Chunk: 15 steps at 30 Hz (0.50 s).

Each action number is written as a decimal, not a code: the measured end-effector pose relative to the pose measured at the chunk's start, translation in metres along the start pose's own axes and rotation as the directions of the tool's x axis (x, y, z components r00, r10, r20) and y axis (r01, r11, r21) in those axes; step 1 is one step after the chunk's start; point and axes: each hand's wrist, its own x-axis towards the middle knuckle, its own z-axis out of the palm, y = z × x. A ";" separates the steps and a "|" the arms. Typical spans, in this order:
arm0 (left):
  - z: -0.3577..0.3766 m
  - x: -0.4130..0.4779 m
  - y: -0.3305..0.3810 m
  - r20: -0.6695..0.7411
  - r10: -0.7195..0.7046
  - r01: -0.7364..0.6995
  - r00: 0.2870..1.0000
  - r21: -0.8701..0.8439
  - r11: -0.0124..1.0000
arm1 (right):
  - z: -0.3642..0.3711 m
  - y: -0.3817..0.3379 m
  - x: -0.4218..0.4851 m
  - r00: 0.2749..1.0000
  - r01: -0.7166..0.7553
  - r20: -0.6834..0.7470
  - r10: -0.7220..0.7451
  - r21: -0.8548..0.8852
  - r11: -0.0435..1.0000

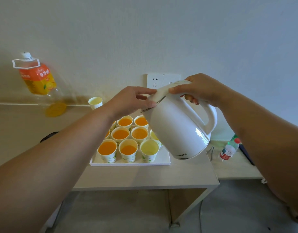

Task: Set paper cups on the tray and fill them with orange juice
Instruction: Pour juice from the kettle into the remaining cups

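Most of the job looks done: the tray [163,158] sits at the centre of the frame, packed with rows of cups [107,147], and most of these show orange juice near the brim. The front-right cup [149,148] shows only a pale inside with no orange, and so does the one behind it [154,135], half hidden by the kettle [176,130]. These two seem to be what is left to fill. A spare cup [95,102] stands off the tray by the wall, above and left of centre. The juice bottle [38,78], at upper left, holds only a little juice at its bottom. The right hand [200,89] grips the kettle's handle, thumb on top, and tilts the spout down towards the tray's right side. The left hand [128,101] pinches the front edge of the lid [163,91] between finger and thumb. No stream can be seen. The tray rests on a pale wooden table [144,175] against a plain white wall with a socket [155,81] at centre. A lower table [237,169] at right carries a small water bottle [228,148], and the floor [228,207] below is grey.
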 end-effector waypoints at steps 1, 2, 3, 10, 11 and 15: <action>0.001 -0.002 0.001 0.007 -0.002 0.002 1.000 -0.009 1.000 | 0.000 0.001 -0.001 1.000 -0.002 0.005 0.002 -0.002 1.000; 0.003 -0.004 0.002 0.015 -0.007 0.007 1.000 -0.017 1.000 | -0.001 0.001 -0.003 1.000 -0.004 0.015 0.004 -0.004 1.000; 0.005 -0.006 0.002 0.024 -0.011 0.012 1.000 -0.023 1.000 | -0.002 0.002 -0.005 1.000 -0.004 0.028 0.005 -0.009 1.000; 0.026 -0.016 -0.001 0.022 -0.072 0.074 0.997 -0.089 0.993 | -0.002 0.013 -0.011 0.994 0.020 0.106 -0.015 -0.048 0.999; 0.029 -0.018 -0.002 0.020 -0.082 0.084 0.996 -0.091 0.992 | -0.003 0.015 -0.011 0.993 0.027 0.115 -0.019 -0.061 0.998; 0.041 -0.024 -0.007 0.017 -0.091 0.093 0.996 -0.187 0.978 | -0.003 0.019 -0.012 0.988 0.057 0.151 -0.038 -0.122 0.991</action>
